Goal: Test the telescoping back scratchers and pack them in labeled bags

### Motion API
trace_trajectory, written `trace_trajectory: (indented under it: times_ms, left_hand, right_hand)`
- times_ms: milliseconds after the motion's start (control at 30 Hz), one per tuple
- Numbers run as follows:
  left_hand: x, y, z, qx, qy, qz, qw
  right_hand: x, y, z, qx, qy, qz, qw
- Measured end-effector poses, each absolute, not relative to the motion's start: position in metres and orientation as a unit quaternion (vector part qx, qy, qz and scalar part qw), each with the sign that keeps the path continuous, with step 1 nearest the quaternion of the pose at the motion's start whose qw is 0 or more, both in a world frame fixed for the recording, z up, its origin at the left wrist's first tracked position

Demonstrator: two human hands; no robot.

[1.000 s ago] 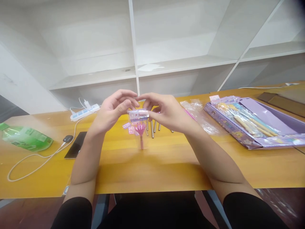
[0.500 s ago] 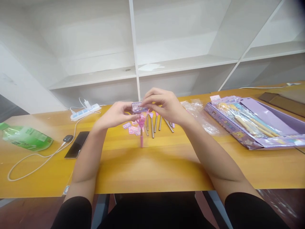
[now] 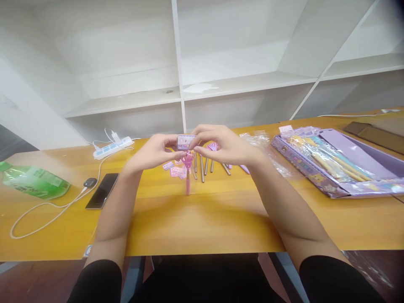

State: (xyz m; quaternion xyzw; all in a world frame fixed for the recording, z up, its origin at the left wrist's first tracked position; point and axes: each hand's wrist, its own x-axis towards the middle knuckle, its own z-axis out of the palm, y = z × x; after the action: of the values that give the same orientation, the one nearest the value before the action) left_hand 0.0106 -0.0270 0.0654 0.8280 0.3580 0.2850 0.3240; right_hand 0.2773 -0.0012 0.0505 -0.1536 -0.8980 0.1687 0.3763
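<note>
A small printed card (image 3: 185, 142), pale with a purple border, is upright between my two hands. My left hand (image 3: 154, 150) is closed, thumb and fingers pinching at the card's left side. Just below the card is a pink hand-shaped back scratcher (image 3: 188, 170) with a metal shaft and a pink grip; its top lies at my left thumb tip. Whether a clear wrapper joins it to the card I cannot tell. My right hand (image 3: 217, 145) has curled fingers at the card's right edge. Behind lie several metal-shafted back scratchers (image 3: 202, 170) and small printed cards (image 3: 177, 171).
Right of my hands are crumpled clear bags (image 3: 261, 143) and a purple box (image 3: 328, 189) with wrapped sticks inside. To the left are a phone (image 3: 102, 191), a white cable, a power strip (image 3: 113, 148) and a green bottle (image 3: 36, 181). White shelving (image 3: 181, 63) stands behind the table.
The card has turned so its printed face shows more plainly. My right hand has shifted slightly right and down, uncovering more of the card. My left hand has stayed nearly still.
</note>
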Motion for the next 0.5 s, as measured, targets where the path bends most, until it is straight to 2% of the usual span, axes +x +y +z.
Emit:
trace_trajectory:
  times_ms: [267,500]
  left_hand:
    - [0.0124,-0.0279,0.0655,0.828,0.378,0.286,0.300]
    - [0.0193,-0.0349,0.0685,0.836,0.388,0.290,0.258]
  right_hand:
    - [0.2734,-0.0009,0.0449,-0.214,-0.827,0.260,0.450]
    - [0.2681,-0.0012,0.0452,-0.219,-0.822,0.285,0.441]
